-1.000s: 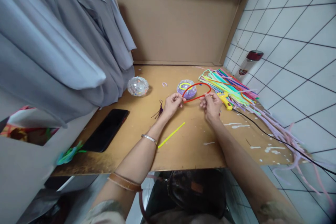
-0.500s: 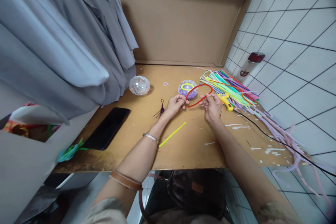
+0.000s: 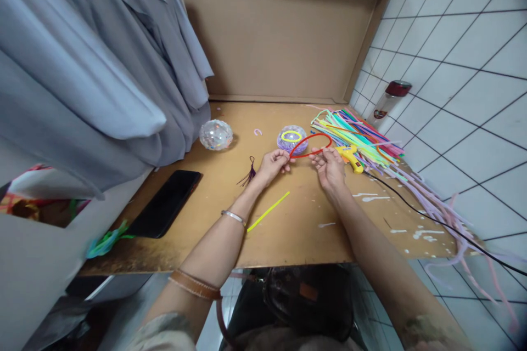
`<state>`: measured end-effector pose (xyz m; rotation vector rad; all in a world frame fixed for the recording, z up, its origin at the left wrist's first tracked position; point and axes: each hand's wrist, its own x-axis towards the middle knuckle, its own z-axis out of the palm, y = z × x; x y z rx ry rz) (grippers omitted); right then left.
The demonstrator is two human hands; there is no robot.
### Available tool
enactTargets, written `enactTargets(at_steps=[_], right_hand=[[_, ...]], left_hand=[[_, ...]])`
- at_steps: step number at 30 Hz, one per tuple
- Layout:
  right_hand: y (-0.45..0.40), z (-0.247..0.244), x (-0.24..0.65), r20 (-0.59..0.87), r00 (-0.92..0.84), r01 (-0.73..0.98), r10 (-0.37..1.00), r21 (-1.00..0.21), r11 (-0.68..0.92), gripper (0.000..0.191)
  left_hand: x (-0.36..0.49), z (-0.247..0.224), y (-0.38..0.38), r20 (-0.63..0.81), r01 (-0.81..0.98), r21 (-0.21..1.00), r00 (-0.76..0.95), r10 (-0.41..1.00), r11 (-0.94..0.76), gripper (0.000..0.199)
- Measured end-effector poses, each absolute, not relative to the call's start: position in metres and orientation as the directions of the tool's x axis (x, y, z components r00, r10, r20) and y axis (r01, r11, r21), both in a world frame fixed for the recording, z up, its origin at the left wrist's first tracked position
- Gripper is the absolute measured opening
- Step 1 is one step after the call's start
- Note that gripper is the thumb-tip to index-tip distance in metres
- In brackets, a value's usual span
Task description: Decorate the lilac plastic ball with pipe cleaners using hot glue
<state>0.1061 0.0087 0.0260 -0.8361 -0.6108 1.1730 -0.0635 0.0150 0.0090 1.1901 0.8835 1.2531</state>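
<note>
A red pipe cleaner [image 3: 312,135] is bent into a loop between my hands. My left hand [image 3: 275,166] pinches it at the loop's left end, where its ends come together. At the loop's right side my right hand [image 3: 329,167] has its fingers closed on the bend. Just behind my left hand sits a clear ball [image 3: 292,140] wrapped low down in purple, with a yellow ring on top. A yellow pipe cleaner [image 3: 268,211] lies on the table between my forearms. Beside my left wrist is a dark purple tassel [image 3: 248,174].
A bundle of coloured pipe cleaners [image 3: 358,134] and a yellow glue gun [image 3: 351,159] with a black cord lie at right. Further left are another clear ball [image 3: 216,135] and a black phone [image 3: 167,203]. A red-lidded bottle [image 3: 389,101] stands by the tiled wall; cardboard [image 3: 272,38] rises behind.
The red pipe cleaner's loose end has moved left and up to my left fingers, so the open curve is now a closed loop. My hands otherwise stay nearly in place.
</note>
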Motion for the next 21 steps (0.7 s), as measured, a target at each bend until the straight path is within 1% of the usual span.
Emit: enactTargets(at_steps=[4,15,21], right_hand=[[0.0082,0.0229,0.1034,0.011,0.265,-0.534,0.964,-0.831,0.156,0.02],[0.0125,0.0176,0.1064,0.045,0.264,-0.509,0.964,-0.842,0.179,0.024],[0.0118,0.0195,0.1048,-0.003,0.292,-0.539,0.956,-0.827,0.162,0.02]], left_hand=[[-0.0647,0.0081,0.0177,0.11,-0.213,0.974,0.135,0.985,-0.079,0.015],[-0.0671,0.0049,0.0192,0.107,-0.203,0.977,0.166,0.98,-0.072,0.021],[-0.0651,0.0043,0.0208,0.103,-0.204,0.977,0.172,0.98,-0.067,0.023]])
